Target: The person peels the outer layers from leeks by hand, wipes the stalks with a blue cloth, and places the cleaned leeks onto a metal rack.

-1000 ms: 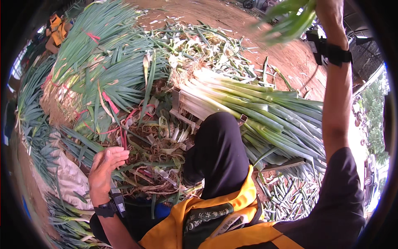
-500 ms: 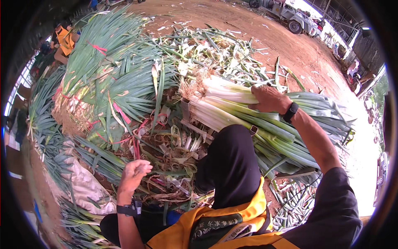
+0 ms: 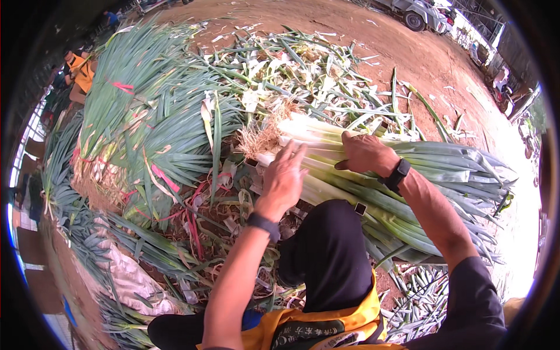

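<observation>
— Across the middle of the view, what lies under the hands?
— A stack of trimmed leeks (image 3: 361, 175), white stems and roots pointing left, green tops fanning right. It rests over the person's black-clad knee (image 3: 326, 251).

— And the right hand (image 3: 366, 153)?
— Laid palm-down on the pale stems near the top of the stack, fingers spread flat and pressing rather than closed round anything. A black watch (image 3: 397, 174) sits on that wrist.

— The left hand (image 3: 284, 178)?
— Raised just beside the root end, fingers straight and together, pointing up. Its grip is open and holds nothing; whether the fingertips touch the stems I cannot tell. A dark band (image 3: 263, 225) circles that wrist.

— What surrounds the stack?
— Left of it, big untrimmed bundles (image 3: 151, 122) of green leaves tied with pink bands (image 3: 123, 87). Between bundles and knee, a litter of peeled skins and pink ties (image 3: 192, 216). Behind, cut scraps (image 3: 291, 58) scattered over brown dirt ground (image 3: 408, 52).

— Anything further off?
— A person in orange (image 3: 80, 69) at the far left edge, and a vehicle wheel (image 3: 416, 21) at the top right. An orange apron (image 3: 326, 326) shows at the bottom.
</observation>
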Demonstrator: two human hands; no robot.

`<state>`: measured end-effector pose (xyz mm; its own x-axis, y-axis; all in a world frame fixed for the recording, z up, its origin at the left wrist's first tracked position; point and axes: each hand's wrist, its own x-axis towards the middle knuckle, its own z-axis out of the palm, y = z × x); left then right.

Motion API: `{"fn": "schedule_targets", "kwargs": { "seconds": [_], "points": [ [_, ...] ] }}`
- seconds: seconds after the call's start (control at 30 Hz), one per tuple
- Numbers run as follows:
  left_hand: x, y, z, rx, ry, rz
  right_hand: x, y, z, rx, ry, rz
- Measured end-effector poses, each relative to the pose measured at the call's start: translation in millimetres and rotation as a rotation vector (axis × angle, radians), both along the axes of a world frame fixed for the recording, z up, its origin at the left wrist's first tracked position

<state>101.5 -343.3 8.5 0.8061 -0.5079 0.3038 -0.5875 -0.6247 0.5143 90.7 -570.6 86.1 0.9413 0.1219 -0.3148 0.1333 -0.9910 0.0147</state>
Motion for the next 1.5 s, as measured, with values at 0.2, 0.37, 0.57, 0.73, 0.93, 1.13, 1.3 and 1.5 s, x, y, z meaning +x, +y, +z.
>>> {"fn": "schedule_targets", "kwargs": {
  "seconds": [0.2,0.37,0.57,0.73,0.93,1.13,1.3,1.5],
  "points": [
    [28.3,-41.1,-36.0,0.173,0.091,0.007,2.3,-2.3,-7.1,0.093,0.114,-0.093],
    [24.2,-41.0,-41.8,0.06,0.07,-0.021,-47.0,-48.2,18.4,0.043,-0.003,0.097],
    [33.7,-42.2,-30.4,0.193,0.103,0.079,-42.3,-30.9,2.3,-0.039,-0.101,0.183],
    [50.4,-39.8,-36.0,0.166,0.094,0.014,-35.9,-37.4,-17.3,0.024,-0.079,0.091],
    [50.8,-41.1,-51.3,0.16,0.054,-0.002,-51.7,-58.1,23.3,0.009,-0.083,0.198],
    [43.0,-45.2,-45.9,0.203,0.15,0.038,-94.9,-70.1,2.5,0.132,-0.305,0.136],
    [50.4,-46.8,-55.7,0.19,0.078,-0.012,-85.3,-81.8,7.0,0.221,-0.253,0.062],
    [47.4,-44.8,-51.9,0.162,0.087,-0.062,-96.0,-84.9,-11.7,0.253,-0.334,0.099]
  ]
}}
